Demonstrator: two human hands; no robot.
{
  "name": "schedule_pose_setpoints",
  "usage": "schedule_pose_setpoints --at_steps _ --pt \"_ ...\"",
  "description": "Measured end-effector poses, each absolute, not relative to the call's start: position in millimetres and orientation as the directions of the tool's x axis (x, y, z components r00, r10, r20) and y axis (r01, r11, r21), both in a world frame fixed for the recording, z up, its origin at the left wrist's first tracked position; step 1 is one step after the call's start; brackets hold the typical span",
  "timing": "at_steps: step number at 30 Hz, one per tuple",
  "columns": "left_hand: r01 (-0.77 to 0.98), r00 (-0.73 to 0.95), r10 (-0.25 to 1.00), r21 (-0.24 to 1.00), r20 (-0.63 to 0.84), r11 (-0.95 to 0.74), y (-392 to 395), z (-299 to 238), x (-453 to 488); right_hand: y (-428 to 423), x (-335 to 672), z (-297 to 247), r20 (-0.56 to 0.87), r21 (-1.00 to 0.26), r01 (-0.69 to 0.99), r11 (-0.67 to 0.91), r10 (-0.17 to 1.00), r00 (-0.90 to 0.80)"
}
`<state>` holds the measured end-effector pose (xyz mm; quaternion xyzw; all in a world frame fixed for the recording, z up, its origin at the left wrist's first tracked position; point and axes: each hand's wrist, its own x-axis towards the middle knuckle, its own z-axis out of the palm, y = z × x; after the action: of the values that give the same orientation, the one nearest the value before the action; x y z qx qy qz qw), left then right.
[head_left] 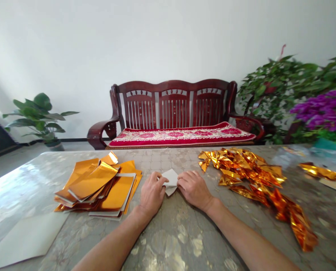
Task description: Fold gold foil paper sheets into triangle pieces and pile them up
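Note:
Between my two hands, a sheet of paper [171,177] lies on the table with its pale side up, partly folded to a small pointed shape. My left hand [153,191] pinches its left edge with thumb and fingers. At the right edge, my right hand [194,189] grips it too, its fingers bent together. To the left of my left hand rests an uneven stack of gold foil paper sheets [114,194]. A heap of folded gold foil pieces [241,167] spreads out to the right of my right hand.
The patterned table [168,233] reaches past both arms. A pale sheet [26,237] lies at its near left. Clear plastic [290,155] and another gold piece [323,172] are at the far right. Behind stand a wooden bench [173,98] and potted plants [40,116].

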<state>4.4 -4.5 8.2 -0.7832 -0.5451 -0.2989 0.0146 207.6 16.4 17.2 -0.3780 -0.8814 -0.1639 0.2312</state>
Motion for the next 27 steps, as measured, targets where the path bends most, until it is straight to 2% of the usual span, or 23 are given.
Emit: schedule_pose_setpoints --at_steps 8,14,20,27 --pt "0.844 0.329 0.838 0.263 0.434 -0.468 -14.2 13.2 11.8 14.3 206.1 17.6 0.509 0.186 0.787 0.588 0.628 -0.589" --pt "0.842 0.372 0.828 0.222 0.42 -0.491 -9.5 13.4 11.1 10.8 203.0 21.1 0.471 0.187 0.757 0.626 0.619 -0.628" --pt "0.867 0.36 0.858 0.208 0.366 -0.453 -5.4 13.2 6.6 16.1 209.4 18.2 0.421 0.106 0.743 0.661 0.647 -0.636" --pt "0.853 0.367 0.878 0.264 0.308 -0.45 -6.0 12.6 4.0 25.6 218.7 9.3 0.401 -0.029 0.707 0.706 0.656 -0.639"
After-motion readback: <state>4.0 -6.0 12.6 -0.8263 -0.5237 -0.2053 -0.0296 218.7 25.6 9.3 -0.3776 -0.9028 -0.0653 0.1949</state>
